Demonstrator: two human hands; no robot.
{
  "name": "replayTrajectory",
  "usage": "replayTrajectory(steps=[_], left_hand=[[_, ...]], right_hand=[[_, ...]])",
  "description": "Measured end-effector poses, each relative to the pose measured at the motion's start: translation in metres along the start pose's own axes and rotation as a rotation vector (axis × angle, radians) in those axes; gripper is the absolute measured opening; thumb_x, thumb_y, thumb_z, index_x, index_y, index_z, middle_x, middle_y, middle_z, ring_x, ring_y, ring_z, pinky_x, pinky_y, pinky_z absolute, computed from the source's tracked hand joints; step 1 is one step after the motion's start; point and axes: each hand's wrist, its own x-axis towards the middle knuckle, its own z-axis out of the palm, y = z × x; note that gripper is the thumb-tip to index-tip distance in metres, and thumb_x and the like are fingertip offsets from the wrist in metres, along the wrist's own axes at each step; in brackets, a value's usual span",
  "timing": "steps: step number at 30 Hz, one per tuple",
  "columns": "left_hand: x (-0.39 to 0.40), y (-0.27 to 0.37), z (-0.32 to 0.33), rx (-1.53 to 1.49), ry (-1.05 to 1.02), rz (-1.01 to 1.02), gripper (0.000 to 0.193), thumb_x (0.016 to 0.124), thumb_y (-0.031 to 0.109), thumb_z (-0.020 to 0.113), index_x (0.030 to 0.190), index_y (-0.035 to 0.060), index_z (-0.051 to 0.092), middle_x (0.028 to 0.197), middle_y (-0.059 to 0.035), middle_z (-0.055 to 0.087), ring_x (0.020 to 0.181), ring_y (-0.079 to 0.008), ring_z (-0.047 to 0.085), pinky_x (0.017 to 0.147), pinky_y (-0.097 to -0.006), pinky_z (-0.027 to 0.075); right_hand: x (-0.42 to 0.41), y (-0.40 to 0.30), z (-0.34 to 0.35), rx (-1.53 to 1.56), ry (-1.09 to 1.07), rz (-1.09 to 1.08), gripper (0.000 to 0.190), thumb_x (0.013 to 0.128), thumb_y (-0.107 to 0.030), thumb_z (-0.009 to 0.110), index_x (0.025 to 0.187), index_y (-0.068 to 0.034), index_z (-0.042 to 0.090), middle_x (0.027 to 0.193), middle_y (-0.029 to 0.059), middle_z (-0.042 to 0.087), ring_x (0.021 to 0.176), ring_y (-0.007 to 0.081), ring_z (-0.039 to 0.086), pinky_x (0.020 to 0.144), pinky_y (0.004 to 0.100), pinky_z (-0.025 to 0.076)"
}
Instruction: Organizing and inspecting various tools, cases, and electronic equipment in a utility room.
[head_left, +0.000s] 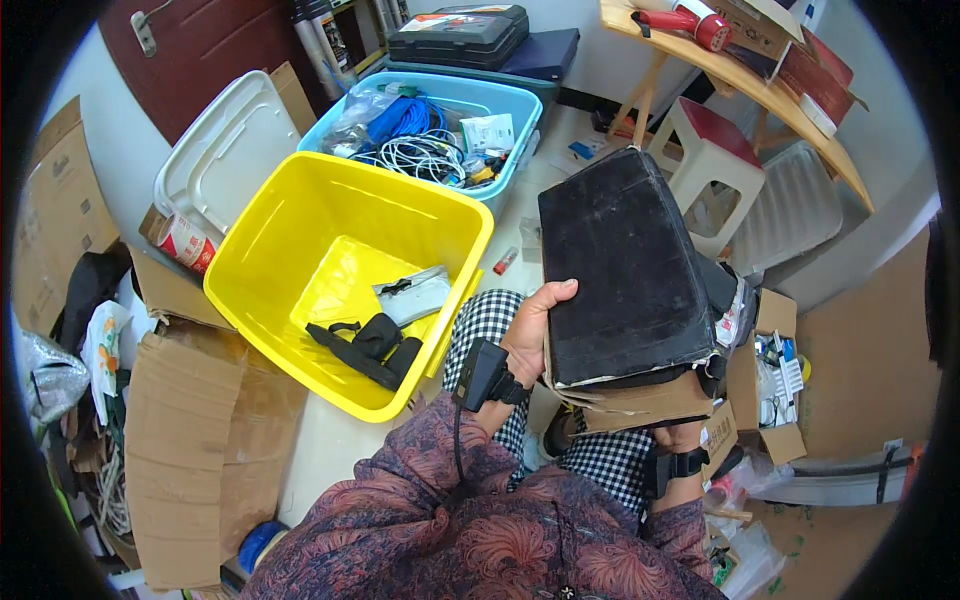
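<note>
My left hand (534, 324) grips the left edge of a worn black rectangular board or case (622, 270), its thumb on top. Beneath it lie torn brown cardboard layers (645, 409). My right hand (679, 435) is mostly hidden under the near right end of this stack; its fingers do not show. Left of the stack stands a yellow plastic bin (345, 180), holding black padded fabric items (367, 349) and a pale grey packet (412, 294). Dark bundled items (724, 300) bulge at the stack's right side.
A blue bin (525, 112) of cables stands behind the yellow one. Cardboard boxes (180, 450) crowd the left. At right are a plastic stool (709, 165), a wooden table (795, 97) with a red hair dryer (694, 26), and an open carton (780, 390).
</note>
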Motion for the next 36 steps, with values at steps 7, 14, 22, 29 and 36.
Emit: replayTrajectory(steps=[7, 14, 22, 29, 36], left_hand=[[-0.001, 0.005, 0.018, -0.050, 0.025, 0.007, 0.044, 0.079, 0.022, 0.060, 0.115, -0.0023, 0.053, 0.108, -0.0172, 0.062, 0.095, -0.0307, 0.061, 0.088, -0.0408, 0.049], [0.001, 0.071, 0.022, 0.130, 0.089, 0.421, 0.045, 0.080, 0.023, 0.061, 0.117, -0.0012, 0.053, 0.111, -0.0166, 0.061, 0.099, -0.0319, 0.061, 0.090, -0.0430, 0.048], [-0.003, 0.112, -0.010, 0.081, 0.072, 0.560, 0.039, 0.084, 0.023, 0.059, 0.115, -0.0002, 0.055, 0.114, -0.0156, 0.060, 0.100, -0.0309, 0.059, 0.092, -0.0420, 0.047], [0.008, 0.103, -0.032, 0.094, 0.210, 0.568, 0.048, 0.083, 0.028, 0.060, 0.121, 0.0007, 0.050, 0.121, -0.0158, 0.056, 0.107, -0.0336, 0.055, 0.096, -0.0452, 0.043], [0.024, 0.078, -0.044, -0.002, 0.242, 0.406, 0.046, 0.081, 0.020, 0.060, 0.120, -0.0017, 0.049, 0.115, -0.0184, 0.058, 0.103, -0.0332, 0.058, 0.093, -0.0445, 0.046]], right_hand=[[-0.005, -0.013, 0.029, -0.045, -0.254, -0.038, 0.031, 0.092, -0.009, 0.046, 0.121, 0.001, 0.048, 0.119, 0.0123, 0.054, 0.105, 0.0233, 0.057, 0.089, 0.0363, 0.047], [-0.001, -0.044, 0.052, -0.101, -0.415, 0.050, 0.037, 0.093, -0.015, 0.047, 0.125, 0.002, 0.042, 0.101, 0.0164, 0.061, 0.086, 0.0218, 0.063, 0.076, 0.0353, 0.053], [0.042, -0.048, 0.072, -0.203, -0.414, 0.037, 0.028, 0.094, -0.014, 0.045, 0.116, 0.003, 0.047, 0.097, 0.0136, 0.061, 0.081, 0.0182, 0.063, 0.075, 0.0311, 0.053], [0.100, -0.021, 0.122, -0.672, -0.254, -0.041, 0.023, 0.091, -0.012, 0.048, 0.108, 0.003, 0.054, 0.085, 0.0075, 0.060, 0.069, 0.0123, 0.060, 0.064, 0.0247, 0.050], [0.168, 0.078, 0.088, -0.706, -0.370, -0.240, 0.022, 0.091, -0.017, 0.048, 0.104, -0.001, 0.056, 0.084, 0.0076, 0.061, 0.077, 0.0183, 0.059, 0.074, 0.0321, 0.049]])
